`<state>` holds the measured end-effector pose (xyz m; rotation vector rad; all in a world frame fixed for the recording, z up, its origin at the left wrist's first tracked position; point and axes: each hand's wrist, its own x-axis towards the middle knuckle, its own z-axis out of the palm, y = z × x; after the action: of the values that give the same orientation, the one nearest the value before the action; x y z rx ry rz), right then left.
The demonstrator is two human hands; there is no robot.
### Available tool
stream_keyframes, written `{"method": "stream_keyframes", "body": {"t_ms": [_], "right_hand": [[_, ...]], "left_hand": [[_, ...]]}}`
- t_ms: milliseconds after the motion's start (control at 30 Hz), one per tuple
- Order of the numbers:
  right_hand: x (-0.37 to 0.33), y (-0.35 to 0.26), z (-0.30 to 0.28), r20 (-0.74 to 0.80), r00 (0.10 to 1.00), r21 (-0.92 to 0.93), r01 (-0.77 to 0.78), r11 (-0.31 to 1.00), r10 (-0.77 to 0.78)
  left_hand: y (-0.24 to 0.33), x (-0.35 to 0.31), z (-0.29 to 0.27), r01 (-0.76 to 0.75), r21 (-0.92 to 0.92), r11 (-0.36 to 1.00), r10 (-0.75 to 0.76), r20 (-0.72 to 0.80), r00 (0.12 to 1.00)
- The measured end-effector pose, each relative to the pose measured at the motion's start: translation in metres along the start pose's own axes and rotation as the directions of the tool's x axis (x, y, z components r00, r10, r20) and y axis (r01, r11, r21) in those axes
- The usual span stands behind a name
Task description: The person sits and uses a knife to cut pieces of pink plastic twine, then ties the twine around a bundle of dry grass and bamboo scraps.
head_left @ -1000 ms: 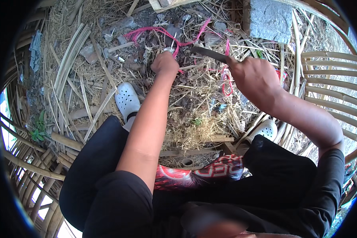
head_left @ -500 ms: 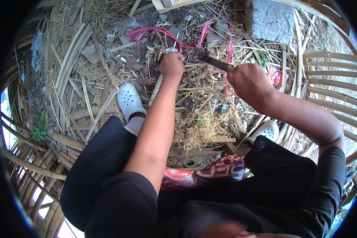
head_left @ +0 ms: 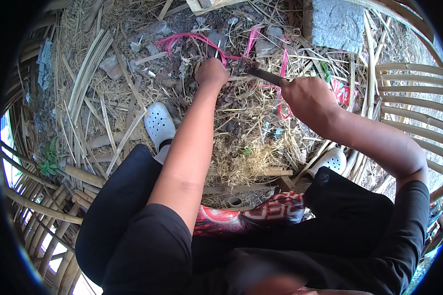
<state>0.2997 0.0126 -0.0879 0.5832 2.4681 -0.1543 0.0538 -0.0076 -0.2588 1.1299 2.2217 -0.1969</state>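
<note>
My left hand (head_left: 212, 72) is a closed fist over the littered ground, and the tip of a thin pale bamboo strip (head_left: 217, 48) sticks out beyond it. The rest of the strip is hidden by the hand and forearm. In my right hand (head_left: 311, 98), the fingers wrap round the handle of a knife (head_left: 266, 76); its dark blade points left toward the left fist, apart from it. Pink plastic twine (head_left: 194, 36) lies on the ground just beyond the left hand, and another pink strand (head_left: 284, 64) runs by the knife.
Straw and bamboo shavings (head_left: 241, 167) cover the ground between my feet, which wear white clogs (head_left: 160, 125). A grey stone block (head_left: 337, 24) stands at the far right, near a slatted bamboo piece (head_left: 413, 91). Split bamboo strips (head_left: 86, 73) lie at left. A red printed sack (head_left: 251, 216) is below me.
My left fist has moved slightly farther away and left, and less of the pale strip shows around it. The right hand and knife have barely moved.
</note>
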Motion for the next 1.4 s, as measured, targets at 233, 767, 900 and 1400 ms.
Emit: {"method": "stream_keyframes", "body": {"t_ms": [233,767,900,1400], "right_hand": [[-0.002,-0.003,0.001,-0.042,0.999,-0.070,-0.001,0.998,-0.002],[-0.007,0.001,-0.016,-0.124,0.985,0.083,-0.111,0.990,0.121],[0.005,0.006,-0.011,-0.064,0.998,0.084,-0.003,0.997,0.008],[0.001,0.012,0.003,0.000,0.998,0.201,-0.057,0.978,0.058]], "left_hand": [[0.015,-0.011,0.003,0.081,0.021,0.996,-0.081,-0.002,0.997],[-0.031,-0.019,0.011,-0.032,-0.155,0.987,0.058,0.167,0.984],[-0.042,-0.017,0.022,-0.035,-0.259,0.965,0.079,0.162,0.984],[-0.056,-0.029,0.014,0.135,-0.825,0.549,0.132,0.245,0.960]]}}
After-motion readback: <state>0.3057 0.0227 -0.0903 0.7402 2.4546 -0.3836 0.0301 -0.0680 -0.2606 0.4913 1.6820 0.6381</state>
